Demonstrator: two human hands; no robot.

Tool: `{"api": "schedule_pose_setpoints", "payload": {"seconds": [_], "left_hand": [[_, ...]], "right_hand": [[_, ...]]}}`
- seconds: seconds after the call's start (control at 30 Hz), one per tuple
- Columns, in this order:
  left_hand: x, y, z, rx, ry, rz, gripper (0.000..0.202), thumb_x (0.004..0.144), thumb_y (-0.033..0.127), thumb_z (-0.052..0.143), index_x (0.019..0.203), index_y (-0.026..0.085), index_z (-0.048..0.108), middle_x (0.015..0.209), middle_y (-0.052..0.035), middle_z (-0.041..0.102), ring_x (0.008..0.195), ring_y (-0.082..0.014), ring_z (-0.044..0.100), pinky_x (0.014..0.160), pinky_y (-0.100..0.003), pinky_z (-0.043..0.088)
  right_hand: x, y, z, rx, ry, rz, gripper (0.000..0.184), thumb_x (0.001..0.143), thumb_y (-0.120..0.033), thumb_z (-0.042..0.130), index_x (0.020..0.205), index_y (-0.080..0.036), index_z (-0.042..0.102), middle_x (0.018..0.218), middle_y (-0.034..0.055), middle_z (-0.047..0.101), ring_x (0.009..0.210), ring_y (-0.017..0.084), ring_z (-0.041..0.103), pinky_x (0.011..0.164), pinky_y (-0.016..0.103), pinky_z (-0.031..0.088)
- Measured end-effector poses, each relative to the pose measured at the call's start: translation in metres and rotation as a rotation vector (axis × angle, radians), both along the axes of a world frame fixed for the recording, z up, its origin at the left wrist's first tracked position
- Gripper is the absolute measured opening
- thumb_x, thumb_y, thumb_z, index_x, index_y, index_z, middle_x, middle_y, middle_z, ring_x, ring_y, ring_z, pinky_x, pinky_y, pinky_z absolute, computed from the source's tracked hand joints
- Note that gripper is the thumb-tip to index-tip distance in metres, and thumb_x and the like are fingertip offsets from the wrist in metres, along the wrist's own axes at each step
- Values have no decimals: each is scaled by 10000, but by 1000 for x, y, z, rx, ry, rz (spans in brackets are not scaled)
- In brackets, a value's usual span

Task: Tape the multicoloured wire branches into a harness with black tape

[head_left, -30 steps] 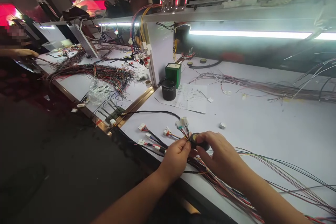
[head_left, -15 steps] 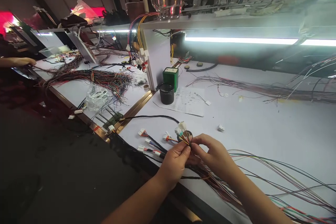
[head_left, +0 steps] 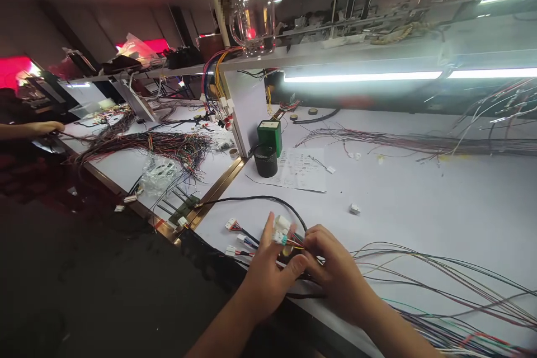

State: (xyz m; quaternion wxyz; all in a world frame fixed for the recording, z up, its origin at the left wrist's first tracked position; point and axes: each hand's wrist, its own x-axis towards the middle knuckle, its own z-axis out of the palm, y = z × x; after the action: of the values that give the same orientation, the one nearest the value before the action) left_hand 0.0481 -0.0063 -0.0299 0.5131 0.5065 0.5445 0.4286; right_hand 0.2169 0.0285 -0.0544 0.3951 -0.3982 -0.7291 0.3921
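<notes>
My right hand [head_left: 333, 271] is closed around a wire harness [head_left: 296, 241], pinching its coloured wires just behind the connectors. White plug connectors [head_left: 282, 227] top these wires, one with a teal part. Beside them my left hand [head_left: 271, 271] has its fingers apart, the index finger stretched upward behind the connectors and the thumb pointing toward the right hand. Other white connectors [head_left: 231, 225] on black-sleeved leads lie on the table just left of my left hand. A roll of tape behind the wires is mostly hidden.
A black mesh cup [head_left: 265, 162] and a green box [head_left: 269, 135] stand on a printed sheet [head_left: 304, 173]. One loose white connector [head_left: 354, 209] lies farther right. Long wires [head_left: 444, 274] run along the right side. At far left, another person's hand [head_left: 48, 127] touches a wire bundle [head_left: 151, 142].
My left hand has let go of the wires and spread its fingers. The right hand still grips them, and the connectors have tipped to the left. The camera view has tilted upward slightly.
</notes>
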Motion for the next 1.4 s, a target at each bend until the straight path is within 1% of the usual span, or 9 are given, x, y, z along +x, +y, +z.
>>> {"api": "schedule_pose_setpoints", "payload": {"seconds": [0.2, 0.33, 0.43, 0.57, 0.73, 0.9, 1.07, 1.27, 1.4], "left_hand": [[3, 20, 20, 71, 137, -176, 323, 909, 414, 518, 1047, 214, 732, 941, -41, 712, 947, -232, 622, 919, -322, 445], [1, 22, 14, -106, -12, -158, 379, 877, 482, 555, 979, 161, 730, 836, -40, 697, 843, -214, 624, 774, -290, 474], [3, 19, 6, -147, -86, -102, 402, 877, 498, 553, 986, 143, 708, 823, -45, 686, 803, -199, 619, 737, -286, 473], [5, 14, 1, -23, 14, -64, 356, 913, 458, 514, 953, 157, 702, 781, -36, 678, 843, -194, 616, 825, -300, 455], [8, 23, 18, 318, 366, -269, 250, 918, 373, 524, 925, 195, 699, 913, -57, 662, 888, -198, 594, 845, -323, 448], [16, 49, 40, 697, 654, -562, 172, 921, 259, 517, 863, 191, 663, 898, -34, 678, 936, -186, 591, 1009, -379, 358], [18, 55, 44, 684, 864, -472, 246, 944, 283, 467, 831, 176, 657, 753, -33, 659, 757, -180, 604, 736, -319, 433], [18, 43, 39, 668, 861, -415, 247, 949, 285, 466, 848, 184, 667, 732, -20, 656, 716, -160, 604, 672, -279, 418], [18, 39, 38, 622, 851, -382, 224, 949, 268, 468, 878, 200, 669, 788, -12, 685, 758, -159, 623, 700, -268, 419]], "right_hand": [[7, -10, -2, -93, 57, 40, 206, 943, -230, 449, 1120, -294, 532, 1091, 37, 531, 834, 144, 581, 766, 302, 524], [13, -16, -10, 74, 8, 70, 444, 846, -117, 484, 1227, -343, 498, 1201, 51, 474, 942, 168, 577, 798, 325, 528], [13, -16, -10, 131, 55, 50, 403, 824, -104, 453, 1147, -318, 564, 1167, 59, 513, 1027, 206, 564, 840, 359, 508], [14, -6, -3, -358, 336, -38, 225, 886, -240, 432, 1097, -250, 510, 908, 27, 615, 711, 170, 640, 660, 318, 529], [5, 23, -3, -788, 296, 83, 414, 769, -257, 574, 1172, -265, 478, 790, -15, 639, 464, 137, 561, 414, 242, 414], [8, 24, -5, -491, 78, 64, 418, 751, -231, 604, 1165, -243, 554, 939, 27, 670, 762, 210, 647, 667, 336, 529], [22, -19, -6, -153, 46, -94, 313, 913, -221, 431, 1212, -255, 515, 1169, 68, 578, 1043, 211, 572, 914, 380, 467], [22, -18, -24, 100, -169, -52, 265, 953, -213, 428, 793, -225, 639, 797, 31, 571, 726, 160, 556, 657, 276, 473], [14, -14, -28, 282, -277, -149, 205, 872, -153, 506, 1013, -234, 631, 804, 38, 592, 732, 195, 537, 677, 327, 471]]}}
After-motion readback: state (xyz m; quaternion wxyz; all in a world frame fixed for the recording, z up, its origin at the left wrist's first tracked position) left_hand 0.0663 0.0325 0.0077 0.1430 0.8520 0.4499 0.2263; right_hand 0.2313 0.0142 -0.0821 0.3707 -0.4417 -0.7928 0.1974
